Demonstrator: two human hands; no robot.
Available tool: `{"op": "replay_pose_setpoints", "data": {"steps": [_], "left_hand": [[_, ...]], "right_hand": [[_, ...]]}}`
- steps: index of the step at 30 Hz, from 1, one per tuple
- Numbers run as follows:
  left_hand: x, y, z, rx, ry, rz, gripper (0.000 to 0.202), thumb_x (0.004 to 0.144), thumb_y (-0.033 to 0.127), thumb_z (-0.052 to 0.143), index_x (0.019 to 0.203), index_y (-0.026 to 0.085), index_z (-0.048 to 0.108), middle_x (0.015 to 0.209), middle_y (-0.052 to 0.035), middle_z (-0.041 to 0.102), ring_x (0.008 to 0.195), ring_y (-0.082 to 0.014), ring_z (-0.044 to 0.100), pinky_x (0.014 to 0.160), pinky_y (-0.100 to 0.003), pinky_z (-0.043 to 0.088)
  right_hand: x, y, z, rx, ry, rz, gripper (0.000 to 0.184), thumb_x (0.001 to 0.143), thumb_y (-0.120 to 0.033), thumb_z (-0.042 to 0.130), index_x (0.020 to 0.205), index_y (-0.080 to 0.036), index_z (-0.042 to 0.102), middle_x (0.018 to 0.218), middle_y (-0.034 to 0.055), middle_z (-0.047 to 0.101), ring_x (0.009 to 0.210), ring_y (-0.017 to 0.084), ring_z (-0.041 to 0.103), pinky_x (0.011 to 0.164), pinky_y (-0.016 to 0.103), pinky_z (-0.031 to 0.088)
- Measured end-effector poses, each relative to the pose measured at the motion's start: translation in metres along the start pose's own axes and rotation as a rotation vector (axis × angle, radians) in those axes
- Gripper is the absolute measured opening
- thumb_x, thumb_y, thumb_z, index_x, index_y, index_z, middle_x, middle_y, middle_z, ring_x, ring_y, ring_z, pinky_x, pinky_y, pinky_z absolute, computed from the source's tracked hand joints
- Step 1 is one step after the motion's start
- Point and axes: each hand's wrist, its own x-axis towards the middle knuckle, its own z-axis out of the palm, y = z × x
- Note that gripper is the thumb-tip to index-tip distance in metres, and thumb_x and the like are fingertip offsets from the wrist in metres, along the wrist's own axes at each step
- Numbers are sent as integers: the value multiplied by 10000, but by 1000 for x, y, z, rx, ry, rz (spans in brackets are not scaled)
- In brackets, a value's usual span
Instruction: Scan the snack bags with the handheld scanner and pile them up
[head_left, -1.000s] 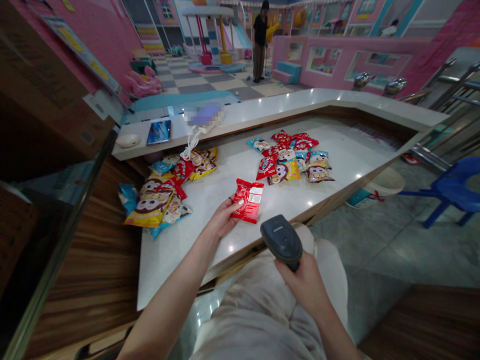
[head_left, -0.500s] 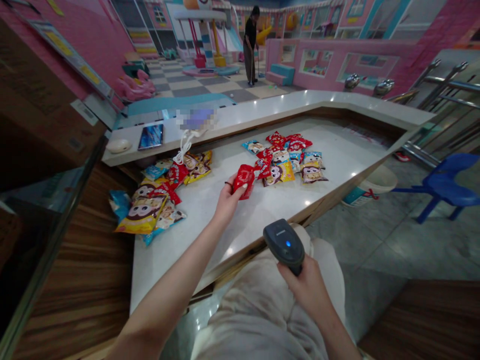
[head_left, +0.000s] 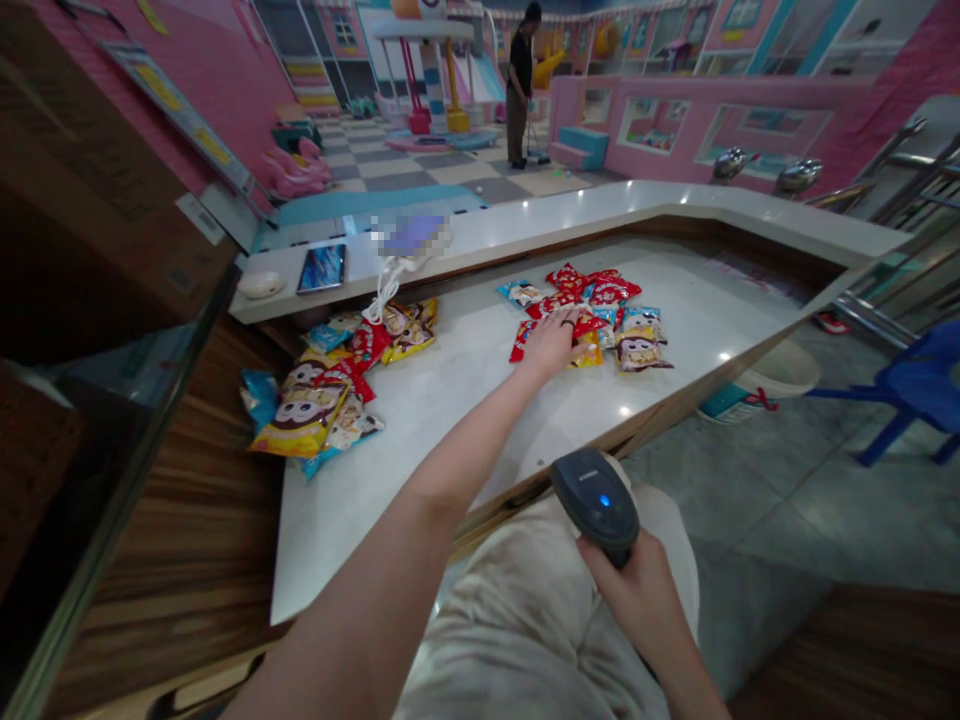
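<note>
My left hand (head_left: pixel 551 345) reaches over the right-hand group of snack packets, fingers spread and lying on them. Beneath it a red packet (head_left: pixel 518 343) pokes out on the left, and a yellow packet (head_left: pixel 592 352) shows by the thumb; the hand covers much of both. A packet with a cartoon face (head_left: pixel 641 352) lies just to the right. In my right hand (head_left: pixel 645 585), above my lap, is a dark barcode scanner (head_left: pixel 596 500) with a blue light on top, its handle gripped by my closed fingers.
A second heap of packets (head_left: pixel 304 415) lies on the left of the white counter (head_left: pixel 435 420). On the raised ledge are a phone (head_left: pixel 322 269) and a white cable (head_left: pixel 384 285). A bucket (head_left: pixel 772 375) and blue chair (head_left: pixel 919 385) stand right. A person (head_left: pixel 519 90) stands beyond.
My left hand has moved right and away from me, from holding a red packet in front of the group to lying over it. My right hand still holds the scanner. The view has shifted slightly.
</note>
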Motion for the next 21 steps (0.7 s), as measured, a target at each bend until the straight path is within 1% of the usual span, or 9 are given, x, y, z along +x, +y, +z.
{"op": "replay_pose_setpoints", "data": {"steps": [1,3,6,8,11,14,17,19,21], "left_hand": [[-7,3,-4,-14,11,14,649,881,345,647,1453,101,461,1524,-215,439,1454,-341,353,1200,-508,254],[-31,9,-19,-70,58,58,631,914,353,595,1473,108,435,1563,-199,388,1477,-313,319,1217,-477,238],[-92,12,-52,-162,88,123,619,938,315,540,1518,172,377,1593,-142,356,1480,-258,325,1220,-420,271],[-140,3,-76,-174,108,81,630,925,291,554,1525,235,371,1592,-103,366,1473,-250,337,1231,-416,260],[-205,-29,-109,-48,188,-144,622,911,278,566,1507,236,392,1583,-103,374,1458,-267,359,1220,-443,289],[-254,-68,-140,193,315,-390,638,876,249,614,1481,229,412,1578,-109,372,1471,-320,317,1223,-511,255],[-284,-99,-164,443,416,-579,716,834,311,692,1478,219,392,1614,-106,308,1489,-427,206,1213,-632,150],[-295,-112,-173,537,404,-726,771,830,424,693,1488,175,379,1622,-158,276,1481,-484,163,1183,-691,113],[-301,-120,-175,553,349,-851,822,855,528,622,1513,118,347,1608,-229,266,1472,-502,169,1160,-706,141]], "right_hand": [[0,1,0,-3,-8,-5,216,810,-343,604,762,-159,707,638,37,730,597,227,676,553,266,523],[1,2,1,-7,-24,-8,230,809,-351,607,772,-152,717,654,47,743,603,236,688,559,273,532],[2,1,4,-2,-53,-22,237,805,-356,617,779,-147,725,679,55,754,620,245,701,573,279,544],[2,0,6,6,-70,-46,226,808,-349,616,762,-153,719,669,49,745,619,241,698,576,276,545],[3,-2,9,14,-94,-90,200,807,-326,614,753,-161,713,668,44,741,617,234,692,576,270,544],[3,-4,14,11,-134,-120,183,804,-312,621,754,-163,716,659,41,736,607,227,683,566,265,538],[2,-5,19,21,-157,-128,198,813,-315,611,758,-157,717,630,37,715,581,215,662,542,258,524],[1,-7,21,25,-165,-122,207,818,-320,608,756,-154,716,613,35,702,570,210,650,532,257,516],[0,-9,21,23,-166,-113,208,817,-324,615,744,-155,713,601,33,693,568,211,646,531,260,513]]}}
